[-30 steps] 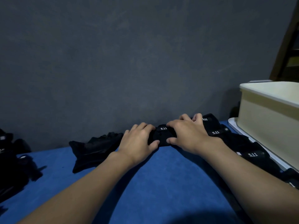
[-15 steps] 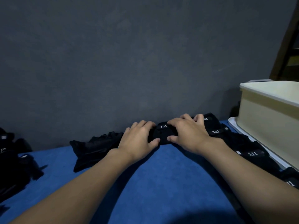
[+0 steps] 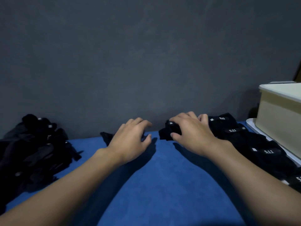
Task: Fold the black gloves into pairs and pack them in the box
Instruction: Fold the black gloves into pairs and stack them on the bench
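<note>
Blue felt-like table top (image 3: pixel 162 185) beneath the left hand (image 3: pixel 130 141) and right hand (image 3: pixel 192 136), plain dark grey wall (image 3: pixel 146 62) directly beyond both, white tray (image 3: pixel 251 126) flat on the table right of the right hand, brown wooden strip (image 3: pixel 299 71) above it.

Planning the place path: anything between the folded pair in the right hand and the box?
Yes, low down: a row of folded pairs lies between the folded pair gripped by the right hand and the box. Above that row nothing visible blocks a lifted path.
</note>
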The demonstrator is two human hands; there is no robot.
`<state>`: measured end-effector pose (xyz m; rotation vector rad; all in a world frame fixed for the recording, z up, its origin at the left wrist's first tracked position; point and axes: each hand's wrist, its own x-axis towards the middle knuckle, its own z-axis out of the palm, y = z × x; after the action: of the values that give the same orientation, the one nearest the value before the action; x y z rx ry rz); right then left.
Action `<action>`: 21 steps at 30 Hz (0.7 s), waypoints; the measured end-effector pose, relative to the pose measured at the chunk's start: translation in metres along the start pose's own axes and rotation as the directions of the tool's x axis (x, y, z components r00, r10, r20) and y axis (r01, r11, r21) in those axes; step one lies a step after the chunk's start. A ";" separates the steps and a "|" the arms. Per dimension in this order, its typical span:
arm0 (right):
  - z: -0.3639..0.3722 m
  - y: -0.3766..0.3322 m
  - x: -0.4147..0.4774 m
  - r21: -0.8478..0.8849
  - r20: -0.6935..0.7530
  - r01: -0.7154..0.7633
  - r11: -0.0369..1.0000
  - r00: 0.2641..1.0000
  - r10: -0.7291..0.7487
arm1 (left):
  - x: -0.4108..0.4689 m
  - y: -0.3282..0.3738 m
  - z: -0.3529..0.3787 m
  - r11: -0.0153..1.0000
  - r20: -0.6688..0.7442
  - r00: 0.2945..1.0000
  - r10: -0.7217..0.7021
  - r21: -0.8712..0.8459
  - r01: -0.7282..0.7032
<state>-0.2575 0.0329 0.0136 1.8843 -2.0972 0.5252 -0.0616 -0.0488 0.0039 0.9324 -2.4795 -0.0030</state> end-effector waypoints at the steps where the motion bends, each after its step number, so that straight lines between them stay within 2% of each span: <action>1: 0.002 -0.011 -0.001 0.041 0.025 0.023 0.999 0.999 -0.024 | -0.011 -0.009 -0.007 1.000 0.004 1.000 -0.007 0.011 0.007; 7: 0.019 -0.072 -0.010 0.284 0.209 0.121 0.951 0.960 -0.185 | -0.072 -0.053 -0.033 0.996 0.020 0.995 -0.094 0.010 0.093; 10: 0.026 -0.086 -0.016 0.363 0.294 0.112 0.925 0.928 -0.228 | -0.090 -0.061 -0.029 0.990 0.094 0.987 -0.130 -0.038 0.134; 14: 0.031 -0.097 -0.021 0.289 0.370 0.138 0.947 0.897 -0.243 | -0.097 -0.063 -0.022 0.982 0.168 0.970 -0.173 -0.050 0.184; 21: 0.030 -0.100 -0.023 0.250 0.365 0.166 0.954 0.897 -0.251 | -0.098 -0.066 -0.020 0.966 0.219 0.948 -0.232 -0.060 0.251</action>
<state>-0.1540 0.0315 -0.0145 2.4848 -2.0927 0.3528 0.0514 -0.0360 -0.0331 1.2489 -2.5123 -0.3047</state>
